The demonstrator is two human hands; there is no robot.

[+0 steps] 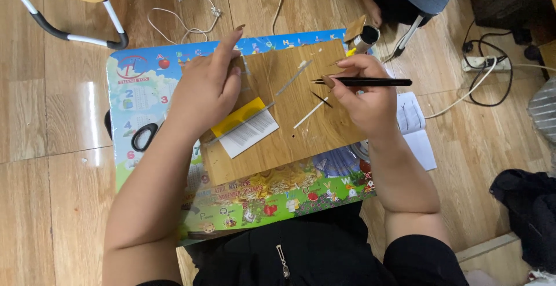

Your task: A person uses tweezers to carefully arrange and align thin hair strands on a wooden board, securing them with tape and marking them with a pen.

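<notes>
Head view, looking down on a low colourful play table (145, 98) standing on a wooden floor. A brown wooden board (278, 141) lies on the table. The left hand (205, 92) rests on the board's upper left part, palm down, its index finger raised and extended, the other fingers loosely curved; it grips nothing visible. The right hand (362, 98) pinches a slim black stick-like tool (365, 81), held level with its tip pointing left over the board. Just beside the left hand lies a yellow-and-white card (246, 127), crossed by a thin metal strip (243, 123). Between the hands lie a white stick (311, 113) and a short dark sliver (320, 99). Black scissors (145, 136) lie on the table's left part. White paper (417, 132) protrudes at the table's right edge, and a power strip (485, 63) sits on the floor, well apart.
</notes>
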